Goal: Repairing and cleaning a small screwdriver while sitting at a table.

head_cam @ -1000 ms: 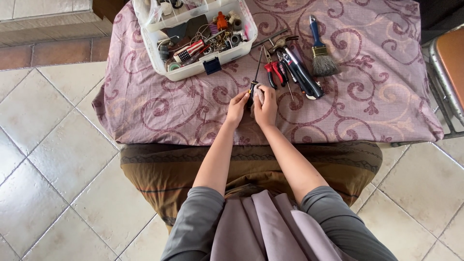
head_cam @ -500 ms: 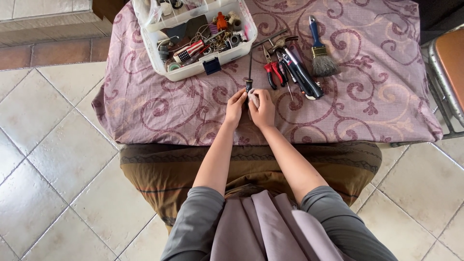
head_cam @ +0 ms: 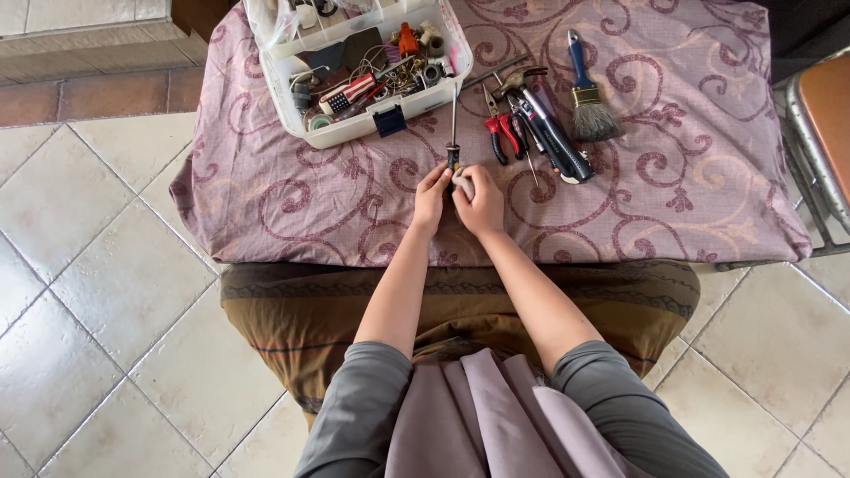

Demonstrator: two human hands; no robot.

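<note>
A patterned mauve tablecloth (head_cam: 292, 204) lies under both hands. Beyond them sits a clear plastic parts box (head_cam: 354, 128). Left hand (head_cam: 431, 196) and right hand (head_cam: 481, 202) together close around a screwdriver (head_cam: 453, 146), its shaft pointing away.

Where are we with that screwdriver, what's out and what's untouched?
Done: pliers, a paintbrush and other tools lie out on the patterned cloth. In hand: left hand and right hand meet on the screwdriver, shaft pointing away. Left: the clear box is full of small parts; what the hands do to the handle is hidden.
</note>
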